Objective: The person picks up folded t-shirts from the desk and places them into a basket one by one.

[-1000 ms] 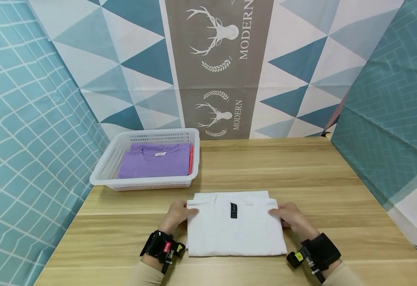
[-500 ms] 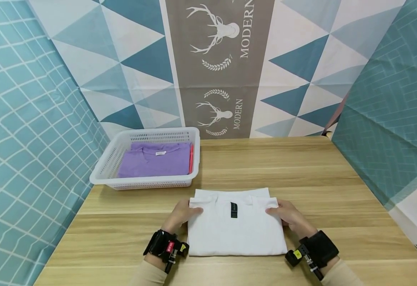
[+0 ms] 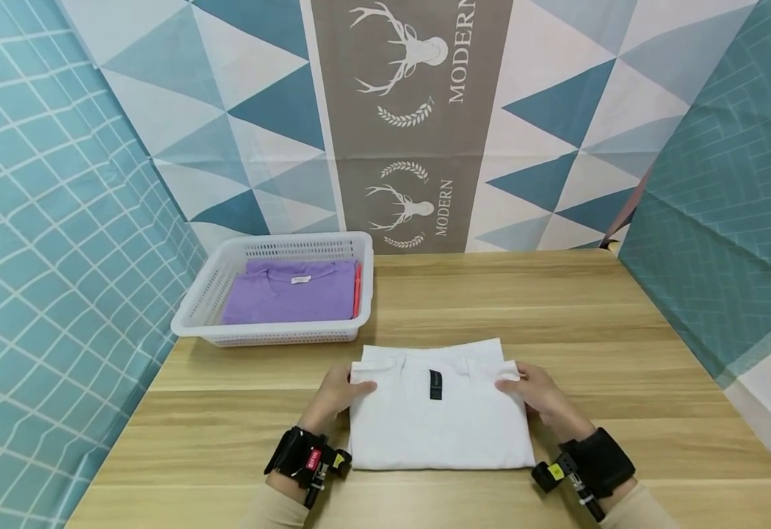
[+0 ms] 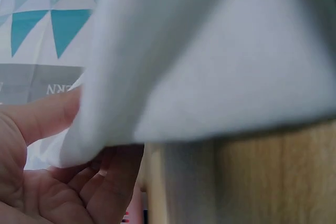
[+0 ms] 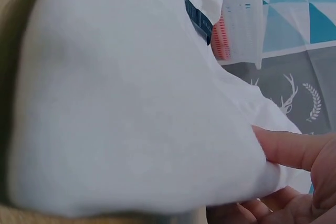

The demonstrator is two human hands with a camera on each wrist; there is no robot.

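Note:
A folded white T-shirt (image 3: 438, 433) with a dark neck label (image 3: 435, 385) lies near the front of the wooden table, its collar side away from me. My left hand (image 3: 336, 394) grips its upper left corner, thumb on top and fingers beneath. At the upper right corner my right hand (image 3: 539, 391) pinches the cloth the same way. Up close in the left wrist view, the white cloth (image 4: 231, 66) hangs between thumb and curled fingers. In the right wrist view, the thumb (image 5: 291, 148) presses on the shirt (image 5: 136, 103) while the fingers go under its edge.
A white plastic basket (image 3: 273, 334) stands at the back left of the table (image 3: 491, 294). Inside lie a folded purple shirt (image 3: 286, 297) and a strip of red cloth (image 3: 357, 290) at its right. Patterned hangings (image 3: 557, 88) enclose the back and sides.
Both hands keep their grip on the shirt's corners. The far layer of the shirt shows more above the collar, its right end slightly raised. The head view has shifted a little.

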